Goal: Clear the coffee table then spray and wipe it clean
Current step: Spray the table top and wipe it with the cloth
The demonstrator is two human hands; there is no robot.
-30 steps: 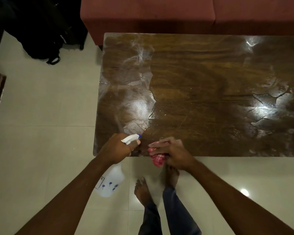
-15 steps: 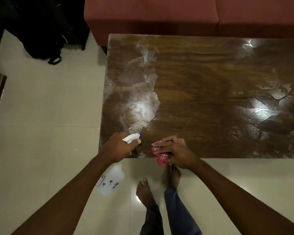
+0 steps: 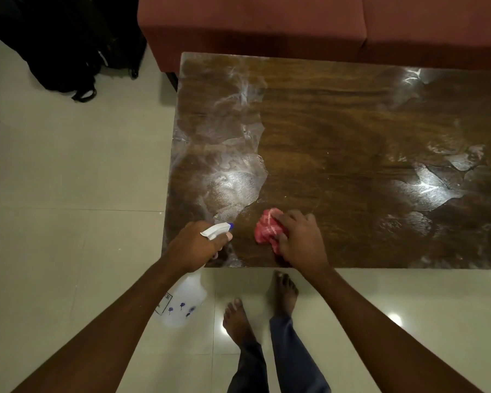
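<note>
Wiping looks to be the step in hand: the worktop (image 3: pixel 338 131) gleams with wet film at its 9 o'clock end (image 3: pixel 233 177) and again toward 3 o'clock (image 3: pixel 425 188). The right grip (image 3: pixel 301 242) clasps a bunched red cloth (image 3: pixel 267 225), thumb and fingers curled over it, pressing it on the wood near the 6 o'clock edge. Just beside it, toward 7 o'clock, the left grip (image 3: pixel 196 246) is wrapped round the neck of a spray bottle (image 3: pixel 186 299), whose clear body hangs below the edge over the floor. The next move likely calls for sweeping the cloth outward through the wet patches with firm, overlapping strokes.
</note>
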